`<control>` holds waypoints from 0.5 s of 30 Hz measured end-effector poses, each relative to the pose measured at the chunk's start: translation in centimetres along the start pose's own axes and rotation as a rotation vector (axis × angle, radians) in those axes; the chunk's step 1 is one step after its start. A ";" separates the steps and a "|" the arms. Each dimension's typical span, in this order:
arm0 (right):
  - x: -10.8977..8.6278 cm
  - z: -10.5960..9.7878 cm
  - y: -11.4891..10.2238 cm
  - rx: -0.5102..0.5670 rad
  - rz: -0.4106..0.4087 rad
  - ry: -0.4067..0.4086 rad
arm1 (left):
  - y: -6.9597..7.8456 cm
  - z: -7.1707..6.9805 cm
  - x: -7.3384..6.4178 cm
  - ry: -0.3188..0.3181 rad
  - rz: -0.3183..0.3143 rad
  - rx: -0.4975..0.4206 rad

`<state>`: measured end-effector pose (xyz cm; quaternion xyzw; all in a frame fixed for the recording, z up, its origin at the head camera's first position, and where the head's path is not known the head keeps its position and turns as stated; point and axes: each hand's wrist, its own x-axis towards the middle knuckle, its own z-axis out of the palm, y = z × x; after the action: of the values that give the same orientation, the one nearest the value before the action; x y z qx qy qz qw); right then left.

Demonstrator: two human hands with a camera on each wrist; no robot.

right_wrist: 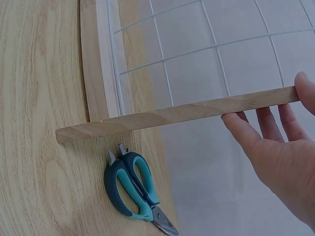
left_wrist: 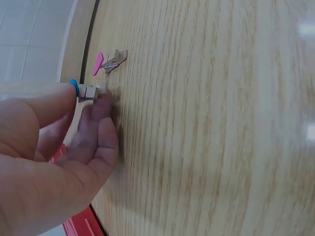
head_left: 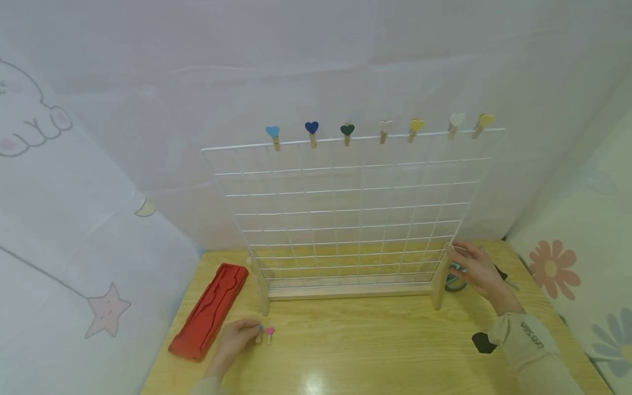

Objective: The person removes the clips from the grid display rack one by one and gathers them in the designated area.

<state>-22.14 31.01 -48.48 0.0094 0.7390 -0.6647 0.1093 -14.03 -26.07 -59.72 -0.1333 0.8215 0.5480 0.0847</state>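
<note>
My left hand pinches a small wooden clothespin with a blue heart between thumb and fingers, low over the table. Right beside it a clothespin with a pink heart lies on the wood. A white wire grid stands in a wooden frame, tilted back. Along its top wire sit several heart clothespins, among them a light blue one, a dark green one and a yellow one. With thumb and fingers on opposite sides, my right hand holds the frame's right wooden upright.
Scissors with teal handles lie beside the right upright. A red molded tray rests at the table's left side. Near my right sleeve is a black piece. Printed white cloth hangs behind and at both sides.
</note>
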 end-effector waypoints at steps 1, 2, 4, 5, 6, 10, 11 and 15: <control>0.0 0.0 0.0 0.000 0.001 -0.001 | 0.1 0.0 0.0 0.014 0.006 0.002; 0.0 0.0 -0.1 0.000 0.002 -0.002 | 0.1 0.1 0.0 0.027 0.006 0.006; -0.1 0.1 -0.2 0.002 0.003 -0.004 | 0.3 0.1 0.0 0.046 0.001 0.019; -0.1 0.1 -0.3 0.001 0.003 -0.006 | 0.4 0.1 0.0 0.051 -0.002 0.030; -0.1 0.1 -0.3 0.003 0.003 -0.007 | 0.4 0.1 0.0 0.050 -0.006 0.038; -0.2 0.2 -0.4 0.001 0.005 -0.006 | 0.6 0.3 0.2 0.038 -0.010 0.061; -0.2 0.2 -0.4 0.000 0.005 -0.005 | 0.6 0.3 0.3 0.037 -0.006 0.066; -0.2 0.2 -0.3 -0.005 0.005 -0.004 | 0.3 0.4 0.6 0.046 0.004 0.099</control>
<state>-21.96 30.83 -48.12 0.0098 0.7404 -0.6626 0.1128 -14.66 -25.64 -59.77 -0.1398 0.8494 0.5038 0.0714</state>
